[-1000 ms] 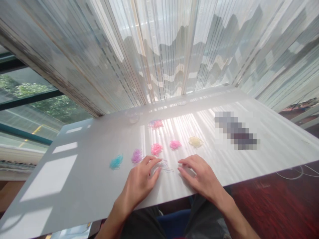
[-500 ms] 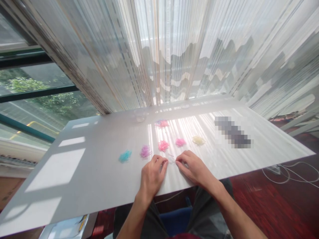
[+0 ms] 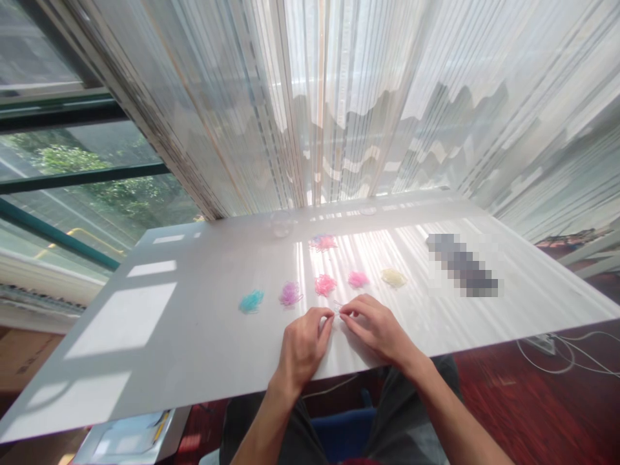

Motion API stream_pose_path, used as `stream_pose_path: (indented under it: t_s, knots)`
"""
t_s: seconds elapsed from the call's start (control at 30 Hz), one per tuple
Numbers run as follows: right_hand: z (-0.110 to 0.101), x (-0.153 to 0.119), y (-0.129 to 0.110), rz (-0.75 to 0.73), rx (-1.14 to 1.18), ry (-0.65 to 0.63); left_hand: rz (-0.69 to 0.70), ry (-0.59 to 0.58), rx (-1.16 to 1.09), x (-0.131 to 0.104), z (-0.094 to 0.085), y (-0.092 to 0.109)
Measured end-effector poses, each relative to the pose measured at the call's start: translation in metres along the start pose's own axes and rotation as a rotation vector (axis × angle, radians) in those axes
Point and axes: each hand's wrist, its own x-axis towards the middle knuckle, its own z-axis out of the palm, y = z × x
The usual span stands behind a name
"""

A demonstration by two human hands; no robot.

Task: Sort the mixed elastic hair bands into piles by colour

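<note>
Delicately, a left hand [image 3: 301,342] and right hand [image 3: 380,329] poise narrowed fingertips beside pale strands [image 3: 338,305], grip unclear, where light pinches should limit tangling.

White table [image 3: 203,342], small colored piles [image 3: 290,294], clear round container [image 3: 281,224]

Coloured strands are lying in loose, low piles on a white table [image 3: 194,336]. A teal pile [image 3: 251,301], a purple pile [image 3: 290,294], a coral-pink pile [image 3: 325,285], a bright pink pile [image 3: 358,279] and a pale yellow pile [image 3: 393,278] are forming a left-to-right row; a mixed pink-and-blue pile [image 3: 323,243] is resting beyond it. Nearer, thin pale strands [image 3: 338,305] are showing, partly hidden.
</note>
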Motion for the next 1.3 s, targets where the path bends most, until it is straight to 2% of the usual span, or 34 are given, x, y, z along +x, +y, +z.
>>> stream_pose_path:
  t_s: [0.2,0.37,0.47,0.57,0.8,0.93,1.17,1.3]
  knots:
    - [-0.007,-0.001,0.0,0.022,0.061,0.074,-0.055,0.0,-0.056,-0.001,0.0,-0.001]
    - [-0.031,0.011,0.009,0.133,-0.052,0.268,-0.079,0.0,-0.045,0.0,0.0,0.0]
    - [-0.043,0.02,0.019,0.186,-0.113,0.324,-0.086,0.0,-0.03,0.001,0.0,0.001]
    - [-0.046,0.027,0.026,0.2,-0.14,0.318,-0.096,-0.007,-0.028,0.001,-0.001,0.002]
    - [-0.033,0.036,0.032,0.208,-0.187,0.274,-0.084,-0.035,-0.032,0.004,-0.002,0.004]
    - [-0.034,0.036,0.033,0.172,-0.249,0.253,-0.084,-0.043,-0.043,0.005,-0.003,0.004]
    - [-0.037,0.014,0.022,0.118,-0.302,0.267,-0.12,-0.053,-0.102,0.004,-0.003,0.004]
    - [-0.031,0.001,0.017,0.123,-0.251,0.21,-0.2,-0.096,-0.185,0.004,-0.008,0.003]
